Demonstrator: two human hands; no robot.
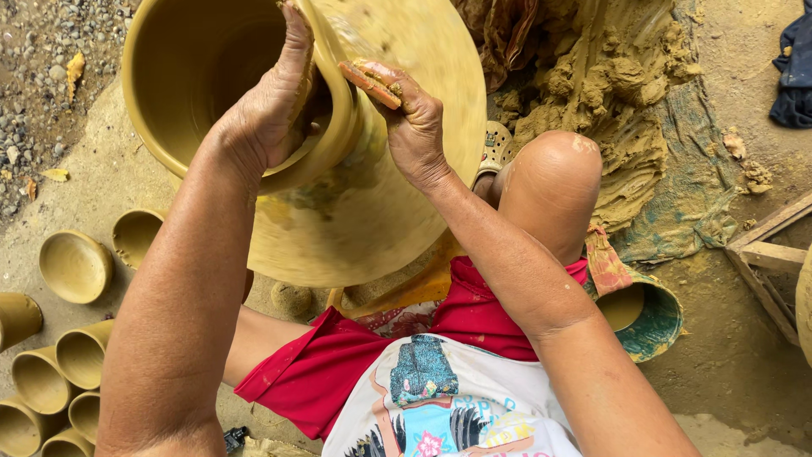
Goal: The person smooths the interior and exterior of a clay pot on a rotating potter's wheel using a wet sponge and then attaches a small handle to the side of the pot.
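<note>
left hand (pixel 271 101): it's reaching over the rim of the big wet yellow-ochre clay pot (pixel 372 211), fingers curled down inside and the palm pressing the lip from within. Half closed around the wall, not a fist.
right hand (pixel 406 118): it's working the outside of the same rim at about 3 o'clock from the left hand, pinching a small flat orange-red rib tool (pixel 370 83) between thumb and fingers against the clay. Closed on that tool.
pot: it's sitting tilted between the knees, mouth pointing to 11 o'clock, its body blurring, so my guess is it's turning.
doing it well: I'd say keep both hands directly opposite each other so the wall is squeezed evenly, use light, steady pressure and keep the tool edge flat to the lip, otherwise the soft rim could wobble or thin out.
around: a bare knee (pixel 550 178) is showing at 3 o'clock of the pot; a heap of raw lumpy clay (pixel 609 93) is lying on a cloth at 2 o'clock; a green-rimmed bowl of slip (pixel 643 313) is sitting at 4 o'clock.
further out: small unfired clay cups (pixel 59 355) are lying on their sides at 8 o'clock.
</note>
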